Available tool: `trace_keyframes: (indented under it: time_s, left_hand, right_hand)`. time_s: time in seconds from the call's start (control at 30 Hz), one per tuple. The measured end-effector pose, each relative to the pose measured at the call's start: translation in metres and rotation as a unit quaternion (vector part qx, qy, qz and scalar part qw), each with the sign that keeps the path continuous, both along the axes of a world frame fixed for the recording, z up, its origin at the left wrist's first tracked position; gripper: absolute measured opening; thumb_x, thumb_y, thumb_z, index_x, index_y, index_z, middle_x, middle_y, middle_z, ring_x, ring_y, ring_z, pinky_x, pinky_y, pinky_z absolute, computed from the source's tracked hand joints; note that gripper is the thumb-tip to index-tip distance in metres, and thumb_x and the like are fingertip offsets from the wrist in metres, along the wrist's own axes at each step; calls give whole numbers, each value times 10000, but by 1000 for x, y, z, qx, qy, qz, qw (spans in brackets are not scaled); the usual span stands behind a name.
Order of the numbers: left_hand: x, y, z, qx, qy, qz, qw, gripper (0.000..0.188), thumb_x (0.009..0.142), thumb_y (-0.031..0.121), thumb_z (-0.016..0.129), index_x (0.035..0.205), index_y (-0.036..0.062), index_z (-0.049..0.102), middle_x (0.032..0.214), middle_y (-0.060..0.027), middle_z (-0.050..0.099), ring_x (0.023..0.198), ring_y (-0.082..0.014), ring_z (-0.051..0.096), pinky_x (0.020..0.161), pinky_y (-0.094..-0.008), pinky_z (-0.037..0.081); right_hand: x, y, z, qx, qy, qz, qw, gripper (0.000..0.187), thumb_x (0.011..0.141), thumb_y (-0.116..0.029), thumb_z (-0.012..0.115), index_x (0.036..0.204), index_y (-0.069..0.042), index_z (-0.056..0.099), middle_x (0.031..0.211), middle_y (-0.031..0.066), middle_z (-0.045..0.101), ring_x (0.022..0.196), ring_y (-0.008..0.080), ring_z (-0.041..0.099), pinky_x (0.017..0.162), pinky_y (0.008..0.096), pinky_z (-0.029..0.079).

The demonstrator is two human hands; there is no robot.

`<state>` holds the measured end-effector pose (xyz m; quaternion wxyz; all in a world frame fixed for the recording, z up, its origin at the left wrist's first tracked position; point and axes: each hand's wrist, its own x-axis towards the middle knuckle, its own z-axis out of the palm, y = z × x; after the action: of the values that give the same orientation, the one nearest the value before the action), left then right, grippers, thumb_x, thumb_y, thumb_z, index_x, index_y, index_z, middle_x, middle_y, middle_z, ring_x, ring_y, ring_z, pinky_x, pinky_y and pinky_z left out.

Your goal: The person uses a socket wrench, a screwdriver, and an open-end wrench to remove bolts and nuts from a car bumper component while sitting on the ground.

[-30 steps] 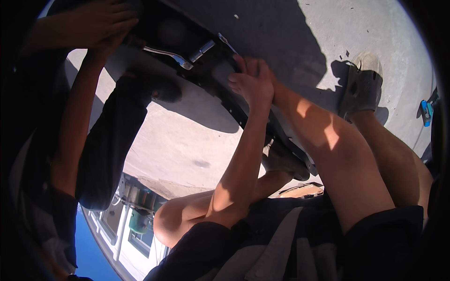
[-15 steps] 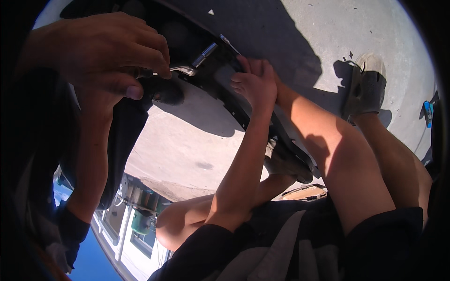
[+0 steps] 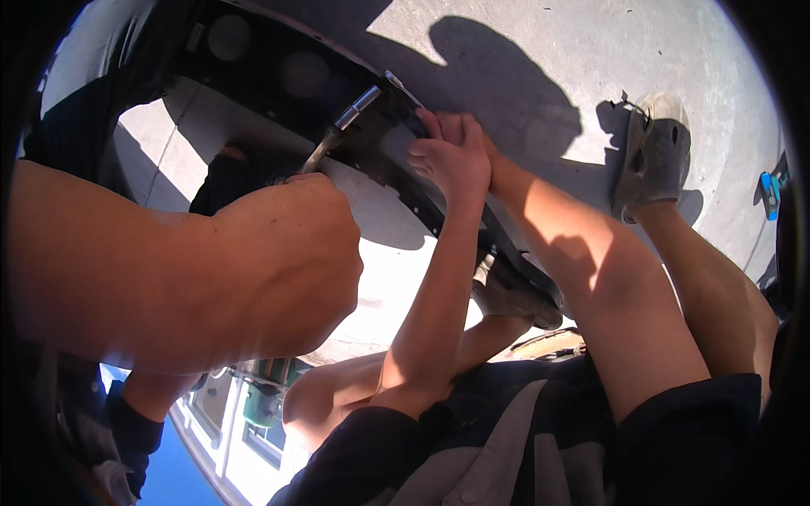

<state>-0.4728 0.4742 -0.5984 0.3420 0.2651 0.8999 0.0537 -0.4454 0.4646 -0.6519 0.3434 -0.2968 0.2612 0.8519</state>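
Note:
My two hands are together at the edge of a long, dark, curved bar (image 3: 413,196) with holes along it. My right hand (image 3: 460,126) is closed around the near end of a slim silver wrench (image 3: 403,88), whose far end reaches the bar beside a socket. Just below it, my left hand (image 3: 451,162) overlaps it with curled fingers; what they grip is hidden. From the left, another person's fist (image 3: 308,244) is closed at the handle of a ratchet (image 3: 321,150). Its shiny socket (image 3: 363,105) meets the bar next to my wrench.
My right foot, in a grey clog (image 3: 658,160), stands on the concrete (image 3: 717,76) at the right. Under the bar's near end is my other clog (image 3: 515,299). A small blue object (image 3: 769,196) lies far right. The other person's dark trouser leg (image 3: 89,101) is at upper left.
The other person's hand has swung down and nearer, from above the ratchet to a fist at its handle, and the handle has turned downward. My hands and wrench have hardly moved.

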Motion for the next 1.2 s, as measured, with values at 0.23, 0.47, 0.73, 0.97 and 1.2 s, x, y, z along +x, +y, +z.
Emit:
trace_keyframes:
  time_s: [0.23,0.47,0.73,0.97,1.2]
  left_hand:
    - [-1,-6,3,-2,6,4,1000,787,809,451,669,1088,-190,307,1151,-346,361,1136,-466,393,989,-509,344]
    - [4,-9,3,-1,10,4,1000,792,809,449,668,1095,-193,303,1154,-347,360,1139,-466,393,988,-507,348]
    - [1,-8,1,-4,8,2,1000,797,810,447,666,1102,-197,298,1158,-348,359,1143,-467,392,987,-505,353]
    - [7,-8,-9,-40,11,-21,999,802,810,445,664,1108,-200,293,1161,-349,358,1147,-467,391,986,-503,357]
    - [-2,3,-1,-44,11,24,999,800,814,436,657,1119,-205,287,1164,-344,360,1152,-469,392,981,-504,369]
  right_hand:
    - [-1,1,1,77,-43,87,992,225,773,103,600,949,-2,506,809,78,489,634,206,487,529,376,412]
    - [-10,-7,8,0,7,-13,1000,275,786,98,555,1005,-63,506,870,83,500,596,211,457,519,353,370]
    - [-7,1,19,54,-19,34,998,301,796,95,535,1050,-61,493,799,79,453,588,219,463,512,373,380]
    - [-5,14,11,54,-140,85,985,302,785,93,528,1043,-59,494,837,69,477,587,206,458,508,366,375]
    - [-7,19,32,43,-97,108,988,185,853,-16,459,1014,-86,515,821,50,476,625,182,418,560,344,369]
